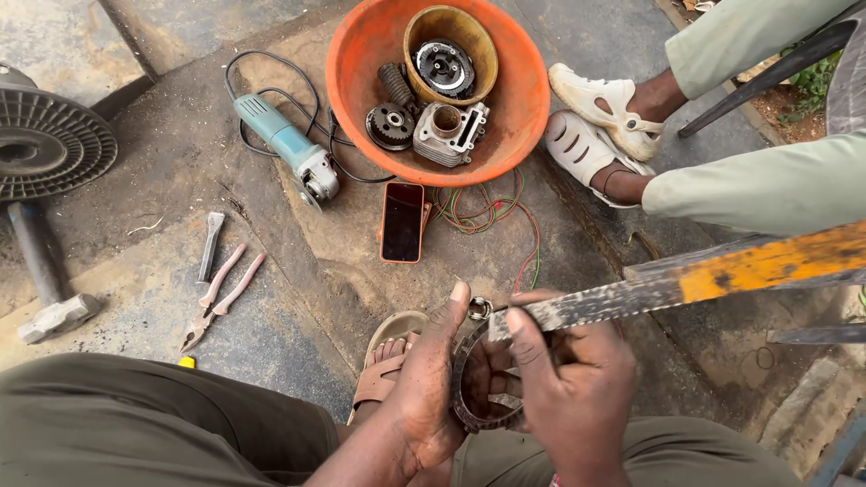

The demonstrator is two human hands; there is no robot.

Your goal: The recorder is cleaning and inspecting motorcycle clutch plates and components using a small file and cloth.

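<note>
My left hand (426,383) grips a round toothed metal ring (469,379), thumb up along its rim near a small metal nut (480,309). My right hand (573,388) holds the near end of a long flat metal blade (595,304) with an orange handle part (767,263), which reaches out to the right; its tip lies on the ring's top edge. Both hands sit above my lap and my sandalled foot (383,361).
An orange basin (356,86) holds engine parts and a yellow bowl. On the concrete lie an angle grinder (287,144), a phone (402,221), coloured wires, pliers (221,293), a chisel, a sledgehammer (45,280). Another person's legs in white clogs (600,122) are at right.
</note>
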